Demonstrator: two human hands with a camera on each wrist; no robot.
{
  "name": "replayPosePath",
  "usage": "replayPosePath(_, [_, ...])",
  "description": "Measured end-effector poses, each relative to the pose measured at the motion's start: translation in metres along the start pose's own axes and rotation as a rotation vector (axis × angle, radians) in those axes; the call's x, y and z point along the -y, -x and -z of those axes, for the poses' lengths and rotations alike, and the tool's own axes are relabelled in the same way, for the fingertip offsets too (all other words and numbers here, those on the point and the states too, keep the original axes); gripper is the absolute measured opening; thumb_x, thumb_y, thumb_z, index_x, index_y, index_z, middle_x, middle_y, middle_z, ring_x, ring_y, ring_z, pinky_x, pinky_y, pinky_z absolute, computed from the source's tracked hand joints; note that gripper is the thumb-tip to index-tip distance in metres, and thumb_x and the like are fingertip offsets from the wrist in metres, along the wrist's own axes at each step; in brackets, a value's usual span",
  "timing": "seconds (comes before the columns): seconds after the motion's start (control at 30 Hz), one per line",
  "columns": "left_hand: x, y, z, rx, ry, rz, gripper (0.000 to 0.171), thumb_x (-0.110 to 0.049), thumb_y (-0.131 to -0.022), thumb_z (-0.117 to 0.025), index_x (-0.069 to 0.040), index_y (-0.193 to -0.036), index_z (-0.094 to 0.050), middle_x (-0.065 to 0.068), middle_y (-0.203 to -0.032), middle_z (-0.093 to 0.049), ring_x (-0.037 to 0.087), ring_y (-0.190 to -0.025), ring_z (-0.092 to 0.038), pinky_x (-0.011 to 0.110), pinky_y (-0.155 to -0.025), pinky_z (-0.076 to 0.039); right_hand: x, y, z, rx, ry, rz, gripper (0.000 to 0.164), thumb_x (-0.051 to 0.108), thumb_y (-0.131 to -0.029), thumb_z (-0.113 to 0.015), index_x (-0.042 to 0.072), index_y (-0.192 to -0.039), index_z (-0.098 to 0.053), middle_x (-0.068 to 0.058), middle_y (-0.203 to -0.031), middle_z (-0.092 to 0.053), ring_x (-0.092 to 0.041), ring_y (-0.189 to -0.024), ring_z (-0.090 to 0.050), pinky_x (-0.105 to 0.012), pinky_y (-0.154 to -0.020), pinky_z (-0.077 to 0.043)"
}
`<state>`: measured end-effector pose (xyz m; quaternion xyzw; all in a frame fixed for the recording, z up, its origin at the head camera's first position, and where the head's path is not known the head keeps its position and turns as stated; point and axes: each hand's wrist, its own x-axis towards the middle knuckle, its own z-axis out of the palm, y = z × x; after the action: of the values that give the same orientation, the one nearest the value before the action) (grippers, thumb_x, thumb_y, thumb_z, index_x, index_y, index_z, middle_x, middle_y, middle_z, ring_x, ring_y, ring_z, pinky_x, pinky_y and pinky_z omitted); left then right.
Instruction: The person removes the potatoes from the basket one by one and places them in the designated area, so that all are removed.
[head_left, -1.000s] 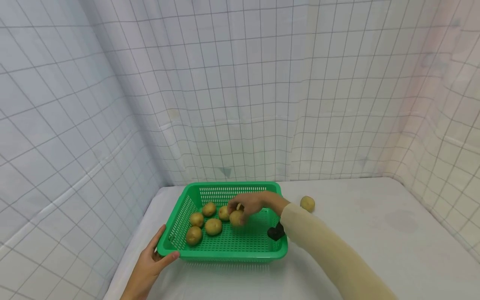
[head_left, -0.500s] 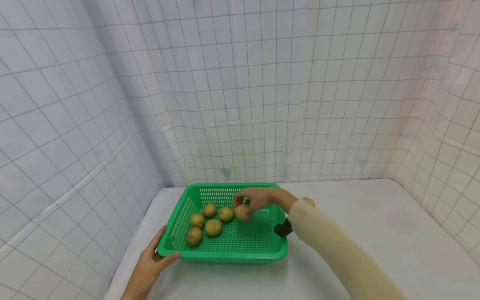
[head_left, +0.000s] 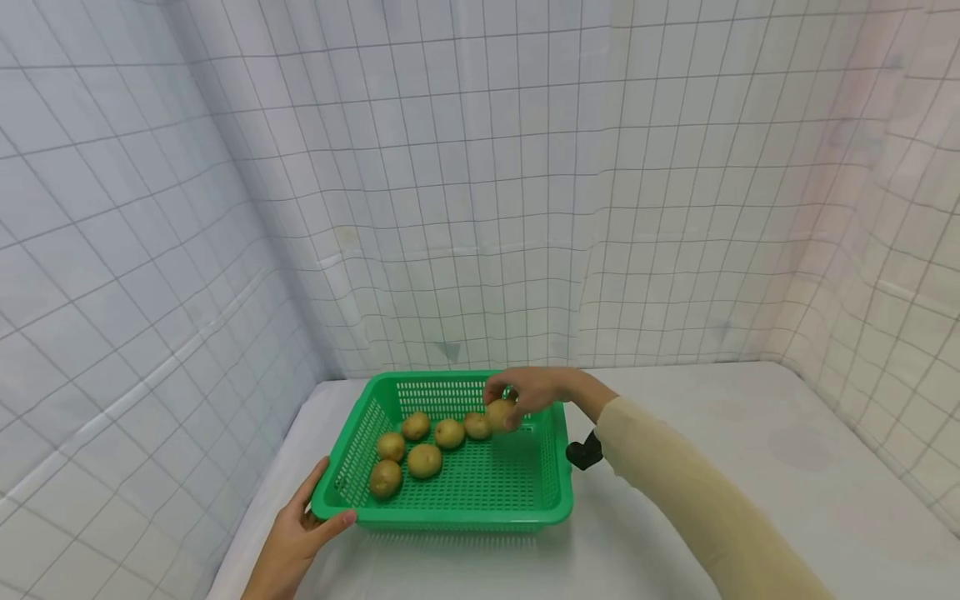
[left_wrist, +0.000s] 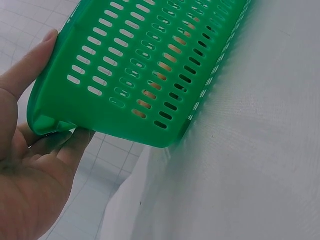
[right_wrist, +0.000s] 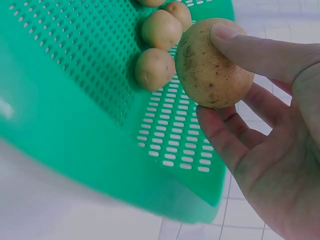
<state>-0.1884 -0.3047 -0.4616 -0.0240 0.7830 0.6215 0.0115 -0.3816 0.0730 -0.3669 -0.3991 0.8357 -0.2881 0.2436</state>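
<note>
A green perforated plastic basket (head_left: 450, 521) stands on the white-covered table. My left hand (head_left: 288, 537) grips its near left corner, thumb over the rim and fingers against the outside; the left wrist view shows the fingers under the rim's lip. In my right hand (head_left: 528, 387) is a round yellow-brown potato (right_wrist: 212, 65), pinched between thumb and fingers above the basket's back right part. Several other potatoes lie inside, towards the left and back, among them one potato (head_left: 477, 426) just left of the held one and another potato (head_left: 424, 460) nearer the front.
White grid-patterned sheets (head_left: 480, 208) hang at the back and both sides. The white table surface (head_left: 712, 433) extends to the right of the basket. A black device (head_left: 583, 452) is worn at my right wrist, beside the basket's right wall.
My right hand has moved right and slightly back with the potato. Another potato in the basket has come into view left of it. The potato on the table is now hidden behind my right arm.
</note>
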Motion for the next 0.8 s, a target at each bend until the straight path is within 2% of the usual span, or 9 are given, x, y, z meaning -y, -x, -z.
replayPosePath(0.23, [0.000,-0.001,0.000,0.001,0.003,-0.001,0.095,-0.018,-0.100,-0.073,-0.021,-0.168,-0.006,0.019,-0.170,-0.008,0.037,-0.146,-0.029,0.021,-0.095,-0.050,-0.006,0.014,0.011,-0.042,0.011,-0.019,0.040,0.010,-0.089,-0.083,0.014,-0.124,-0.065,0.002,-0.123,-0.061,-0.020,-0.115,-0.056,-0.040,-0.099,-0.049])
replayPosePath(0.43, [0.002,-0.001,0.001,-0.001,0.004,-0.019,0.094,-0.016,-0.100,-0.073,-0.018,-0.168,-0.008,0.019,-0.169,-0.010,0.032,-0.144,-0.029,0.019,-0.093,-0.051,-0.011,0.028,0.019,-0.077,0.007,-0.052,0.041,0.013,-0.089,-0.083,0.015,-0.126,-0.065,0.000,-0.128,-0.059,-0.023,-0.120,-0.054,-0.044,-0.103,-0.047])
replayPosePath(0.8, [0.003,-0.003,0.001,0.006,-0.005,-0.013,0.096,-0.019,-0.101,-0.073,-0.022,-0.169,-0.006,0.019,-0.169,-0.010,0.037,-0.146,-0.028,0.017,-0.093,-0.049,-0.024,0.055,0.034,-0.146,-0.031,-0.106,0.044,0.013,-0.091,-0.082,0.013,-0.130,-0.064,0.000,-0.132,-0.058,-0.028,-0.127,-0.052,-0.045,-0.104,-0.048])
